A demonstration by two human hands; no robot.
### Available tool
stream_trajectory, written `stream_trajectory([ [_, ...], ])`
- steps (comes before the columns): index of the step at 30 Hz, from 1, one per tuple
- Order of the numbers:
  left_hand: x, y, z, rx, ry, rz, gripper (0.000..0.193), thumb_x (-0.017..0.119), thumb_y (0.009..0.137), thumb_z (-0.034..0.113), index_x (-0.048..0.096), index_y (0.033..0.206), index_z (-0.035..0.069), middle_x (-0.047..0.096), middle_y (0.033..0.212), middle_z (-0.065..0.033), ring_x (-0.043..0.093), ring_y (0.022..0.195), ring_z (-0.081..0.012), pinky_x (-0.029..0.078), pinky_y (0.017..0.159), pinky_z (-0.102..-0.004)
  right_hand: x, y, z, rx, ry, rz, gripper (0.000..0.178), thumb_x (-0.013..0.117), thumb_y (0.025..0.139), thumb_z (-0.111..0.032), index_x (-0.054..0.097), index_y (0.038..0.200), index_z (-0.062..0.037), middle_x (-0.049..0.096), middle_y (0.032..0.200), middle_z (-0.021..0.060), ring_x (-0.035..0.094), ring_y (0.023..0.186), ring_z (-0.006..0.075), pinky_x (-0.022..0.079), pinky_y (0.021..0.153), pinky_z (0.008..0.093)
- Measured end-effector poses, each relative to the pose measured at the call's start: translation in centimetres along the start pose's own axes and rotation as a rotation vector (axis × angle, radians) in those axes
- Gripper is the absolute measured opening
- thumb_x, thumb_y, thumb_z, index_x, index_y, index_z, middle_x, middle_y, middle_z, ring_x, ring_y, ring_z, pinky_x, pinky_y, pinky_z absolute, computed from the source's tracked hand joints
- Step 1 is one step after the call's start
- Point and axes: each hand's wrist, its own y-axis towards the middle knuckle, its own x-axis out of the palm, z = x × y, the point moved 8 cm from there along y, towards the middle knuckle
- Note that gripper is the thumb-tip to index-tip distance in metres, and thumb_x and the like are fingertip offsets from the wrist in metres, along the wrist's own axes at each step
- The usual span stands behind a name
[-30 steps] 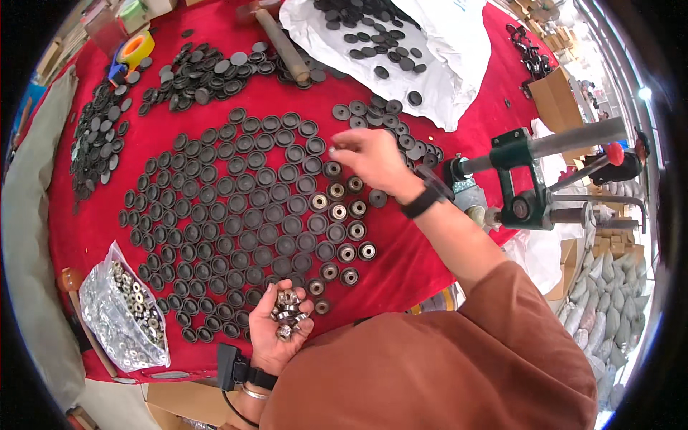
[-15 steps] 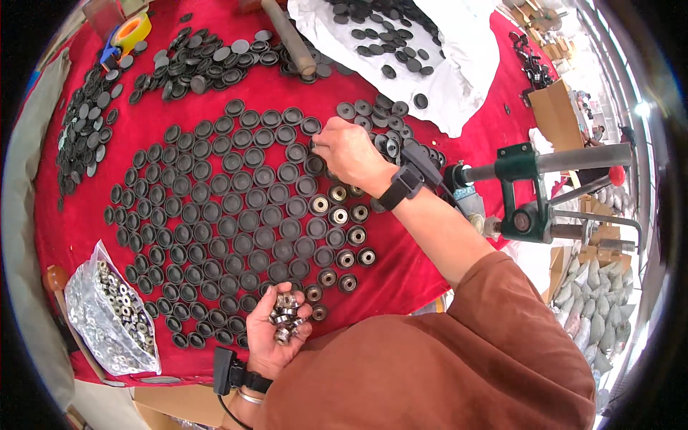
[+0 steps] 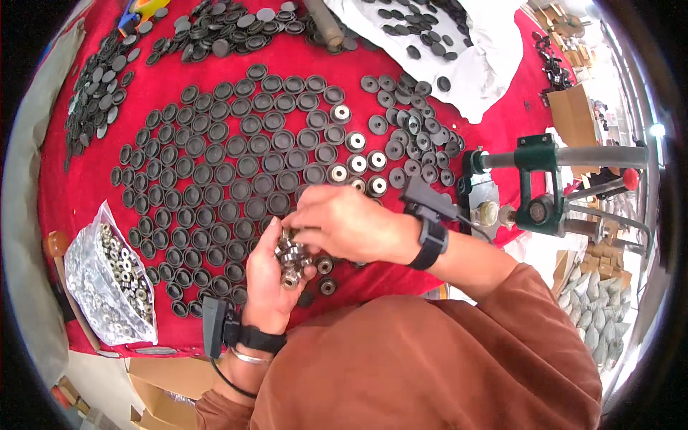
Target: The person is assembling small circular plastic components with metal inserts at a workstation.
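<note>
My left hand [image 3: 269, 279] is cupped palm up, its fingers curled round several small shiny metal bearings [image 3: 292, 256]. Over that palm, my right hand [image 3: 340, 223] has its fingertips drawn together on the bearings at the top of the pile. Round black caps [image 3: 247, 166] with raised rims lie hollow side up in close rows on the red cloth [image 3: 215, 61]. Along the right edge of these rows, several caps hold a bearing each, such as the seated bearing [image 3: 341, 112] at the far end. My right hand and forearm hide some caps.
At the left lies a clear plastic bag [image 3: 115, 287] of bearings. Loose black discs [image 3: 236, 29] are heaped at the back. More discs with centre holes [image 3: 412, 136] lie right of the rows, before a white sheet [image 3: 487, 64]. A green metal press [image 3: 537, 179] stands at the right.
My right hand has come back from the far right of the rows to my left palm. A bearing now shows in a cap there. The whole view has shifted slightly.
</note>
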Motion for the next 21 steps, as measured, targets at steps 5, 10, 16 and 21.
stream_trajectory([
  [5,-0.7,-0.2,-0.4,0.014,0.134,0.098,0.038,0.036,0.095,0.033,0.056,0.107,0.003,0.062,0.076,-0.0040,0.061,0.062,-0.0144,0.045,0.041,-0.0259,1.5,-0.3,0.2,0.038,-0.071,-0.195,0.026,0.065,0.068,-0.008,0.062,0.093,-0.0005,0.058,0.075,0.0121,0.058,0.073,0.0277,0.050,0.065,0.0358],
  [10,0.6,0.2,-0.3,-0.009,0.094,0.080,0.032,0.040,0.093,0.035,0.056,0.100,0.008,0.062,0.073,-0.0020,0.060,0.058,-0.0134,0.045,0.038,-0.0237,0.7,-0.3,0.2,-0.035,-0.108,-0.215,0.030,0.066,0.068,-0.010,0.061,0.096,-0.0008,0.056,0.074,0.0124,0.058,0.074,0.0285,0.049,0.064,0.0369],
  [16,2.2,0.8,0.9,0.033,0.152,-0.006,0.040,0.039,0.094,0.031,0.053,0.113,-0.001,0.061,0.084,-0.0062,0.060,0.066,-0.0146,0.047,0.042,-0.0249,-1.7,0.2,0.6,-0.075,0.060,-0.185,0.015,0.064,0.069,-0.011,0.061,0.078,0.0004,0.056,0.074,0.0163,0.057,0.075,0.0313,0.048,0.065,0.0394],
  [21,2.4,1.1,1.3,0.048,0.167,0.021,0.040,0.039,0.094,0.031,0.053,0.114,0.000,0.062,0.085,-0.0067,0.060,0.066,-0.0148,0.047,0.042,-0.0244,-2.0,0.3,1.3,-0.100,0.020,-0.135,0.010,0.062,0.072,-0.007,0.058,0.078,-0.0002,0.055,0.077,0.0121,0.055,0.073,0.0297,0.047,0.063,0.0374],
])
